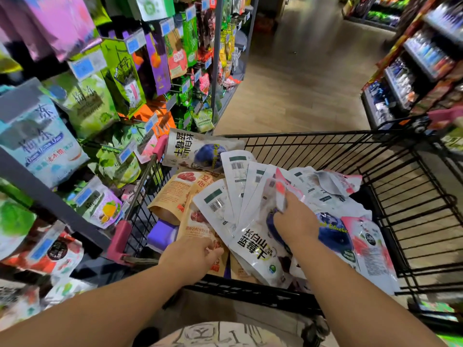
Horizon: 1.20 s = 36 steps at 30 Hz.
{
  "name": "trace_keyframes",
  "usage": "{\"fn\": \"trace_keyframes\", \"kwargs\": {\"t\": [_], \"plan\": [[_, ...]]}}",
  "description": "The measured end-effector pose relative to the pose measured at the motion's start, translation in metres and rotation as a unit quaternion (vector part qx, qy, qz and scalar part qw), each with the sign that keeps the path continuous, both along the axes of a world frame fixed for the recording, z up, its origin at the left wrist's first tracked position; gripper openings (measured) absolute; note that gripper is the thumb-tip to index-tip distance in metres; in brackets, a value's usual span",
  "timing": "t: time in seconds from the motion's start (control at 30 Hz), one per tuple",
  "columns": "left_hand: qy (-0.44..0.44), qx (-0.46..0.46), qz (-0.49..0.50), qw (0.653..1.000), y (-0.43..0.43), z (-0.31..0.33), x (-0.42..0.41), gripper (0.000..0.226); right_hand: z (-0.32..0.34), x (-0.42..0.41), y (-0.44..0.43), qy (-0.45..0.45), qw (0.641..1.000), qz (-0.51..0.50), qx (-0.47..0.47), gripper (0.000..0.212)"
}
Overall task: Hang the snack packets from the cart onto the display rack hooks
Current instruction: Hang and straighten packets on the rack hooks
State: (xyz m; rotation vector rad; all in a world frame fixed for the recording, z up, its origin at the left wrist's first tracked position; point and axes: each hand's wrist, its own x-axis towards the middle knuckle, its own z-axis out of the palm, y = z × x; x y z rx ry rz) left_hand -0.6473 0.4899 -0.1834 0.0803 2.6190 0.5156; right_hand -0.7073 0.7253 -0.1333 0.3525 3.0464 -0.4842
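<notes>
On the left side stands the tall display rack with metal hooks [216, 71], full of green, purple and blue bags. Low beside it is the black wire shopping cart with pink corner pads [413, 196]. The snack packets that need hanging lie in a heap inside it.

The left hand [190, 254] reaches over the near rim of the cart. Its fingers [213, 250] are loosely bent at the edge of a brown paper packet with red fruit on it [198, 226]. I cannot tell if they grip it.

In the middle, a fan of white plastic packets with barcodes [225, 204] lies with the backs up.

The right hand [295, 219] rests on top of the pile. Its fingers are curled and pinch the edge of a pink and white shiny packet [280, 186].

I think this is the picking step, and nothing is on a hook yet. Next, the pinched packet has to be lifted clear of the others. Then it must be turned to the rack on the left, and the hole at its top slid onto a hook. The packets overlap and look slippery, so others may slide.
</notes>
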Motion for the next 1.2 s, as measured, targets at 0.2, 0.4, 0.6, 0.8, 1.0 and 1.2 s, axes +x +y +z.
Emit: {"fn": "trace_keyframes", "kwargs": {"t": [0.2,0.4,0.6,0.8,1.0,1.2], "plan": [[-0.031,0.033,-0.006,0.999,0.000,0.010,-0.002,0.078,0.005,0.010,-0.009,0.023,0.841,-0.134,-0.523,0.016],[-0.119,0.255,0.068,0.957,-0.005,0.023,-0.003,0.054,-0.010,0.028,-0.049,-0.130,0.651,-0.146,-0.733,0.017],[-0.159,0.524,0.244,0.801,0.001,0.028,-0.009,0.078,-0.020,0.039,-0.067,-0.159,0.638,-0.115,-0.744,0.015],[-0.148,0.566,0.281,0.760,0.040,0.028,0.000,0.016,-0.004,0.036,-0.018,-0.086,0.880,-0.033,-0.466,0.019],[-0.167,0.529,0.219,0.803,0.072,0.033,0.002,0.030,0.004,0.037,0.085,0.039,0.927,-0.187,-0.324,0.027],[-0.151,0.539,0.191,0.807,0.084,0.035,0.003,0.040,0.011,0.030,0.147,-0.118,0.943,-0.275,-0.145,0.059]]}}
